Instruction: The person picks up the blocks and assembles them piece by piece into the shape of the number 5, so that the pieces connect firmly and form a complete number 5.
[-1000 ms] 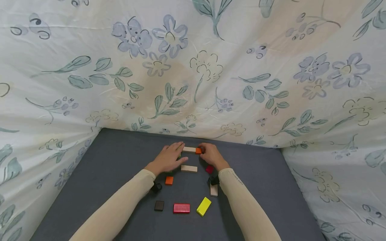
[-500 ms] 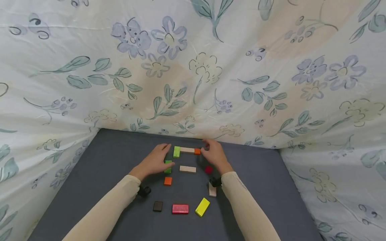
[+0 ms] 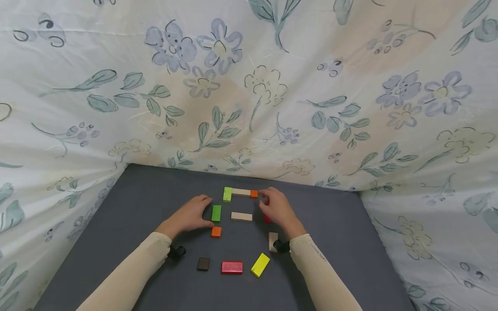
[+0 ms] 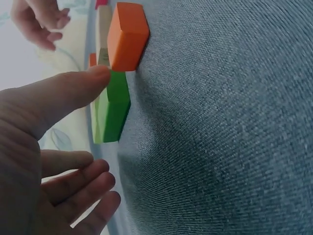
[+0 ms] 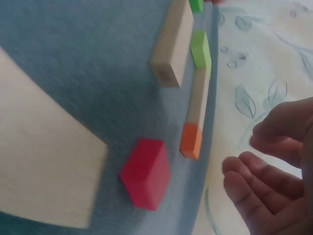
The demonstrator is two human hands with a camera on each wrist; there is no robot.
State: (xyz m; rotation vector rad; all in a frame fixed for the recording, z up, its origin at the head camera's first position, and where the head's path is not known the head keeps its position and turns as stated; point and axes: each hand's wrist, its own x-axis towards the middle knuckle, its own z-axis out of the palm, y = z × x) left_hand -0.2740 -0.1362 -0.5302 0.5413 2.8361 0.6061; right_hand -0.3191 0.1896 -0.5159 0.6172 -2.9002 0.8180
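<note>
The darker green block (image 3: 216,213), its long axis directed near-to-far, is found just right of the left hand (image 3: 189,215), the nearer one, which is spread with nothing gripped.

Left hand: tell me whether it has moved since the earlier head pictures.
Yes. In the head view, judged against the brown block, the left hand has shifted leftward and slightly nearer the person.

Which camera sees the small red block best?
Right wrist view: the small red block shows whole and close. In the head view, the right hand partly hides it; the left wrist view has a red sliver, maybe it.
</note>
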